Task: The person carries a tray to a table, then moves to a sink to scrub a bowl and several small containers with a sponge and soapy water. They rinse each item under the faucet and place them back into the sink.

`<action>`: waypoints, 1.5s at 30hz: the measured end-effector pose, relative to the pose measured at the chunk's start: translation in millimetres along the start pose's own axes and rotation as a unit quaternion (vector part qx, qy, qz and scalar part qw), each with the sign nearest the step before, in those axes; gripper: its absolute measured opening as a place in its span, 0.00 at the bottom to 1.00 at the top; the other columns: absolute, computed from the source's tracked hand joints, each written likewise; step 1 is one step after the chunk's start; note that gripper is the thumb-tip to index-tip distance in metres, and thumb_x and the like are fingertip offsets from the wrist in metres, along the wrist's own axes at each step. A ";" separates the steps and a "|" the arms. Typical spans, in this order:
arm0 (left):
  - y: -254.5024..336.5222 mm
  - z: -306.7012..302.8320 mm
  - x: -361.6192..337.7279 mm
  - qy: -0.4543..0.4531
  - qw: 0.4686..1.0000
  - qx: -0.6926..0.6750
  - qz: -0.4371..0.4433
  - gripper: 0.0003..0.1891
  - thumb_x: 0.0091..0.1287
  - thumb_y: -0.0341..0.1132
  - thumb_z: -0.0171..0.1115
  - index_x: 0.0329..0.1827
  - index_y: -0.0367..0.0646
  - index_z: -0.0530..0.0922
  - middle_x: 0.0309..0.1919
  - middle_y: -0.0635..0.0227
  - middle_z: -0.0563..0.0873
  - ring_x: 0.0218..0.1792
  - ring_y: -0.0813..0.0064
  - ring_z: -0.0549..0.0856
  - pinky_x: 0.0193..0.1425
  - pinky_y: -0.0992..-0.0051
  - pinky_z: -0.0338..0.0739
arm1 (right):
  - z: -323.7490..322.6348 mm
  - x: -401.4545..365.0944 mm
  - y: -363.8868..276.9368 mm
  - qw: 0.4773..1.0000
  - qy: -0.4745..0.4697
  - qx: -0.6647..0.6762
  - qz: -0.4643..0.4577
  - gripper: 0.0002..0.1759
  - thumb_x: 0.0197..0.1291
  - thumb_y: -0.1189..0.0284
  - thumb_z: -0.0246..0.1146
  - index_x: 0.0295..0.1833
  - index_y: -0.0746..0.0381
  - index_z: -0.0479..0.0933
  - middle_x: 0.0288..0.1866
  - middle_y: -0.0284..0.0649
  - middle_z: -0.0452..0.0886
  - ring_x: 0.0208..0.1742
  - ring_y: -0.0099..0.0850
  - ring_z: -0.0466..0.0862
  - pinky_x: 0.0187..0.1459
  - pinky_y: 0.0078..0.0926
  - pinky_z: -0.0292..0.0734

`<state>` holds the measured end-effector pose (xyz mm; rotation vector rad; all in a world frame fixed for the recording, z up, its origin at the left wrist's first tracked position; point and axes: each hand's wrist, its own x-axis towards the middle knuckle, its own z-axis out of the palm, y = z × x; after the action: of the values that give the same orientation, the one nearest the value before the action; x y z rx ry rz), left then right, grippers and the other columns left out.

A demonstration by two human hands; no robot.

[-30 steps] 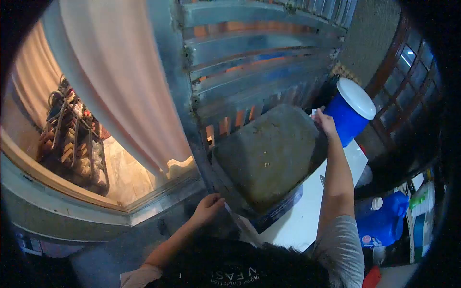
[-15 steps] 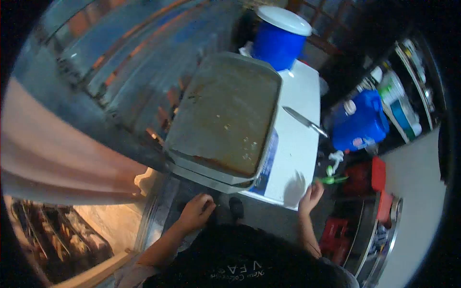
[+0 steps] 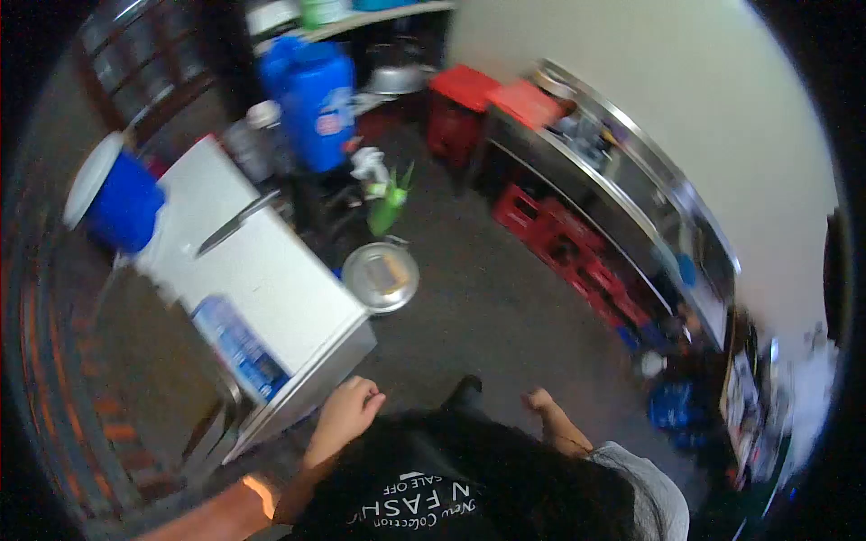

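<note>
White box [image 3: 271, 270] stands at your left front, its near corner just beside your left hand [image 3: 345, 413]. That hand is curled loosely into a fist with nothing in it, and you cannot tell from here whether the knuckles touch the box's lower edge. Your right hand [image 3: 544, 408] hangs well apart from the box, out over the bare dark floor [image 3: 487, 316]. Its fingers are drawn in too and it holds nothing, though the blur hides the detail. On top of the box a knife [image 3: 236, 223] lies slantwise near the far end, and a blue label [image 3: 239, 347] shows on the side facing you. At the box's far end sits a blue bucket [image 3: 126, 207] under a white lid [image 3: 86, 180]. A grey metal tray [image 3: 144, 361], dim and smeared, leans close along the box's left side. Past the box's right edge a round metal dish [image 3: 382, 277] lies flat on the floor just beside it, with a green spray bottle [image 3: 388, 207] behind the dish. A big blue jug [image 3: 320, 99] stands farther back. Across the open floor to your right, red crates [image 3: 559, 239] sit low in front of a long steel counter [image 3: 631, 194] that runs along the pale wall. Its top is crowded with small things too blurred to name.
</note>
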<state>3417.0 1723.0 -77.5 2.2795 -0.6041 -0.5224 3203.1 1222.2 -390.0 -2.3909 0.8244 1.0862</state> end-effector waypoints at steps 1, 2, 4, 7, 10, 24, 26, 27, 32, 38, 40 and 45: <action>12.1 12.5 24.4 -0.038 0.998 0.051 -0.003 0.14 0.61 0.43 0.58 0.37 0.39 0.77 0.39 0.56 0.79 0.42 0.56 0.79 0.45 0.62 0.72 | -9.7 -23.2 -10.1 0.995 0.034 0.076 -0.048 0.14 0.57 0.61 0.56 0.38 0.61 0.77 0.31 0.40 0.80 0.31 0.35 0.79 0.35 0.33 0.74; 10.2 28.3 48.0 -0.070 0.993 0.099 -0.006 0.14 0.61 0.43 0.58 0.37 0.39 0.77 0.39 0.56 0.80 0.42 0.56 0.79 0.46 0.61 0.73 | -10.2 -41.4 -11.8 0.982 0.074 0.143 -0.095 0.14 0.57 0.62 0.57 0.38 0.62 0.78 0.30 0.40 0.80 0.31 0.34 0.79 0.35 0.32 0.74; 17.0 62.9 93.6 -0.126 0.976 0.175 -0.015 0.15 0.60 0.44 0.59 0.38 0.39 0.78 0.39 0.55 0.80 0.43 0.55 0.80 0.46 0.61 0.73 | -4.4 -56.7 -2.0 0.962 0.071 0.252 -0.074 0.14 0.56 0.63 0.58 0.41 0.62 0.79 0.32 0.41 0.81 0.33 0.35 0.80 0.37 0.32 0.74; 40.3 107.3 162.6 -0.207 0.948 0.239 -0.043 0.17 0.59 0.45 0.59 0.39 0.39 0.78 0.39 0.53 0.81 0.43 0.54 0.80 0.46 0.60 0.74 | -4.8 -56.9 56.9 0.914 0.065 0.399 0.001 0.14 0.55 0.64 0.60 0.42 0.62 0.79 0.33 0.41 0.82 0.36 0.33 0.81 0.38 0.32 0.74; 91.3 149.9 233.5 -0.259 0.924 0.276 -0.053 0.17 0.59 0.45 0.60 0.41 0.38 0.78 0.40 0.52 0.81 0.44 0.53 0.80 0.47 0.60 0.74 | -39.9 -108.9 118.7 0.867 0.083 0.474 0.129 0.14 0.54 0.63 0.60 0.38 0.63 0.78 0.33 0.39 0.82 0.35 0.31 0.81 0.37 0.32 0.74; 296.8 240.6 494.4 -0.245 0.924 0.238 0.171 0.18 0.59 0.43 0.59 0.45 0.38 0.77 0.43 0.52 0.81 0.46 0.53 0.79 0.51 0.62 0.73 | -16.2 43.9 317.1 0.810 0.268 0.414 0.319 0.17 0.44 0.77 0.60 0.44 0.57 0.77 0.41 0.40 0.80 0.46 0.37 0.80 0.45 0.33 0.74; 312.2 255.2 544.6 -0.264 0.912 0.232 0.209 0.17 0.59 0.43 0.59 0.45 0.39 0.78 0.43 0.53 0.80 0.46 0.54 0.79 0.51 0.63 0.73 | -106.2 61.6 276.2 0.772 0.312 0.480 0.277 0.15 0.44 0.80 0.58 0.41 0.59 0.76 0.37 0.41 0.79 0.45 0.37 0.79 0.45 0.32 0.73; 320.9 263.6 574.8 -0.271 0.906 0.234 0.224 0.17 0.59 0.42 0.59 0.44 0.39 0.78 0.42 0.54 0.80 0.46 0.54 0.79 0.50 0.63 0.74 | -168.8 57.4 247.1 0.775 0.344 0.460 0.263 0.15 0.45 0.81 0.57 0.42 0.60 0.76 0.39 0.42 0.79 0.45 0.38 0.78 0.46 0.34 0.72; 393.8 303.3 697.2 -0.280 0.874 0.179 0.354 0.13 0.59 0.39 0.59 0.42 0.40 0.78 0.39 0.56 0.80 0.44 0.55 0.79 0.48 0.62 0.74 | -370.3 97.4 227.2 0.759 0.517 0.347 0.193 0.15 0.47 0.82 0.56 0.44 0.64 0.74 0.43 0.46 0.76 0.46 0.41 0.77 0.46 0.36 0.72; 495.5 354.6 797.2 -0.323 0.844 0.088 0.420 0.14 0.58 0.35 0.61 0.46 0.41 0.75 0.46 0.57 0.76 0.49 0.57 0.77 0.54 0.65 0.72 | -569.1 155.4 297.2 0.602 0.690 0.378 0.137 0.14 0.50 0.82 0.55 0.44 0.64 0.75 0.42 0.43 0.76 0.43 0.37 0.77 0.44 0.28 0.72; 534.9 374.2 819.0 -0.341 0.855 0.014 0.389 0.17 0.57 0.34 0.61 0.49 0.41 0.73 0.51 0.55 0.74 0.53 0.56 0.75 0.56 0.66 0.71 | -611.0 177.1 327.2 0.597 0.689 0.390 0.129 0.13 0.51 0.80 0.55 0.45 0.63 0.75 0.43 0.44 0.77 0.44 0.38 0.78 0.45 0.29 0.73; 600.6 453.0 880.5 -0.247 0.879 -0.010 0.409 0.27 0.55 0.32 0.63 0.59 0.42 0.68 0.60 0.49 0.67 0.60 0.52 0.69 0.61 0.66 0.67 | -692.7 245.0 387.6 0.605 0.700 0.373 0.067 0.11 0.55 0.81 0.54 0.43 0.63 0.75 0.37 0.35 0.78 0.34 0.22 0.76 0.32 0.19 0.71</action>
<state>3730.9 608.9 -113.9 1.6259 -1.6914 -0.6549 3458.6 458.5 -185.9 -1.9403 1.4355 -1.2802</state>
